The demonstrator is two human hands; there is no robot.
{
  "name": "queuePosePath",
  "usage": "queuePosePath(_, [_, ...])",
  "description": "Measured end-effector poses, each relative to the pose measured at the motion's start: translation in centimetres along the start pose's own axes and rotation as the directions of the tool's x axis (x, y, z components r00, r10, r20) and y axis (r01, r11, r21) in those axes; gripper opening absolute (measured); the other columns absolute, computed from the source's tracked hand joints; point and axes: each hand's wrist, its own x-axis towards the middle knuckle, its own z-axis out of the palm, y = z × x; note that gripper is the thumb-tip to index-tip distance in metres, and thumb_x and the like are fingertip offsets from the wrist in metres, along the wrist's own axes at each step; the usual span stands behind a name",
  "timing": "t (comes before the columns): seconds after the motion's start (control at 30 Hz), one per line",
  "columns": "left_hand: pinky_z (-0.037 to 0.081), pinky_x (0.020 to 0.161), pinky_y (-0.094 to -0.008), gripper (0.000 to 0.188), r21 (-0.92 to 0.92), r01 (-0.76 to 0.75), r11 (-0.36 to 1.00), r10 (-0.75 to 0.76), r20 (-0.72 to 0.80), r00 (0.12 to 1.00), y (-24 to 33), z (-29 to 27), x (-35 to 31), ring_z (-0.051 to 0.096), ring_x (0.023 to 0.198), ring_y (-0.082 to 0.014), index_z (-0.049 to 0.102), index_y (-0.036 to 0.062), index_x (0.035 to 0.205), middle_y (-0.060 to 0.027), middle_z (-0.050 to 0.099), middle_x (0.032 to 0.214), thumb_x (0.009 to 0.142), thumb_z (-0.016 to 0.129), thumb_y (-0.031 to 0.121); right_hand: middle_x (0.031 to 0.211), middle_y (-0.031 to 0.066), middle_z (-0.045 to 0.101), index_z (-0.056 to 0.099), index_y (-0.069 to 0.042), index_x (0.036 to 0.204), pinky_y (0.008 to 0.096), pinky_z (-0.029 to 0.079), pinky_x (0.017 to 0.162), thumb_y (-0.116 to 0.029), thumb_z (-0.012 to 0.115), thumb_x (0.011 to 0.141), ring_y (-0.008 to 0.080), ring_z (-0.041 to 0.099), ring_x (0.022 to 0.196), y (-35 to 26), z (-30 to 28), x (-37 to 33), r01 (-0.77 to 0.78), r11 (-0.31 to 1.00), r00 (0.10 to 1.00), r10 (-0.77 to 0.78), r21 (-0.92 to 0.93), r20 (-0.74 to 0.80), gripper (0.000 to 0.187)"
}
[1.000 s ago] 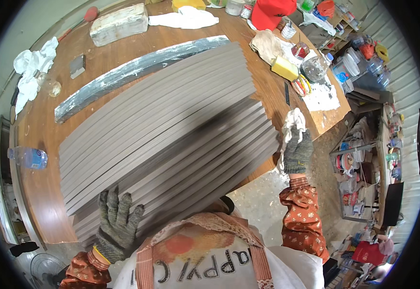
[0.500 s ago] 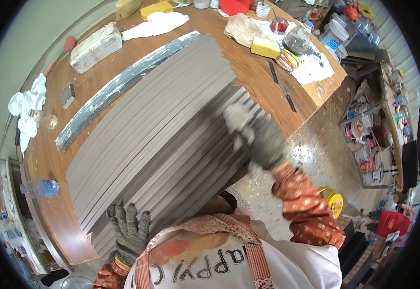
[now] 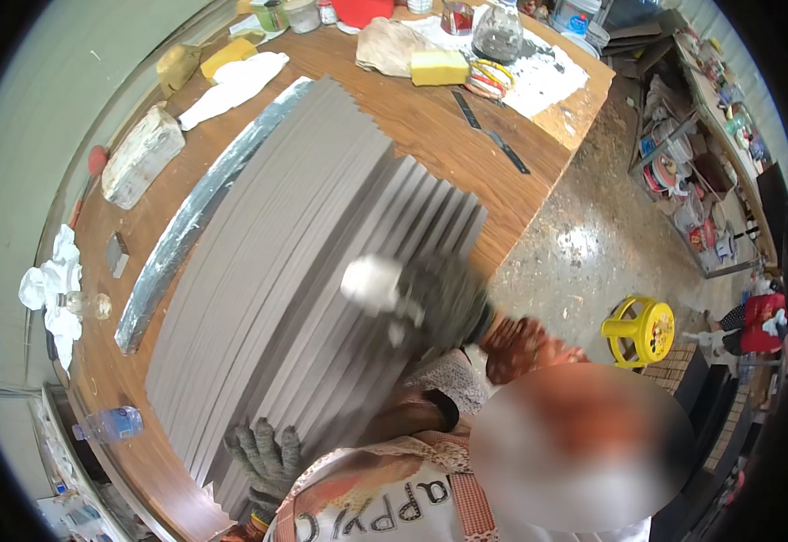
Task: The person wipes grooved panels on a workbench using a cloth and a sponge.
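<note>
Long grey strips (image 3: 251, 237) lie packed side by side across the table, and several nearer ones stand in stepped ridges. My right hand (image 3: 448, 300), in a dark grey glove, is closed around a white wad, seemingly a cloth (image 3: 372, 283), over the nearer strips. Motion blurs both hand and wad; whether the wad touches the strips I cannot tell. At the strips' near left end, my gloved left hand (image 3: 267, 459) rests on them, fingers spread and holding nothing. Along the far side of the strips runs a paint-smeared bar (image 3: 204, 217).
On the wooden table (image 3: 539, 194) are a whitish block (image 3: 144, 155), a yellow sponge (image 3: 439, 68), a black ruler-like strip (image 3: 506, 150), a glass jar (image 3: 497, 36) and a plastic bottle (image 3: 109, 425). A yellow stool (image 3: 638, 331) stands on the floor at right.
My right hand has drawn the white wad back from near the strips' far right end toward their middle. My left hand stays at the near end. The whole view has shifted.
</note>
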Motion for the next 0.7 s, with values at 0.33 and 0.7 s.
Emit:
queuePosePath(0.33, [0.006,0.108,-0.0752,0.095,-0.242,0.087,0.966,0.0,0.341,0.94,-0.3,-3.8,0.6,0.007,0.143,-0.0551,0.02,0.007,0.154,-0.0271,0.011,0.158,0.082,0.062,0.054,0.1,0.0088,0.066,0.067,-0.01,0.1,0.0422,0.054,0.079,-0.034,0.063,0.089,0.0252,0.065,0.09,-5.1,-4.0,5.2,-0.493,0.84,0.646,0.528,-0.226,0.552,0.026])
queuePosePath(0.7, [0.006,0.108,-0.075,0.118,-0.289,0.151,0.946,-0.036,0.367,0.93,0.9,-5.7,2.0,0.008,0.141,-0.0587,0.015,0.0065,0.155,-0.0278,0.011,0.158,0.055,0.073,0.034,0.112,0.0166,0.057,0.049,0.004,0.126,0.0472,0.055,0.076,-0.046,0.061,0.09,0.0251,0.059,0.09,9.9,-5.9,5.2,-0.335,0.935,0.878,0.266,0.113,0.397,0.062])
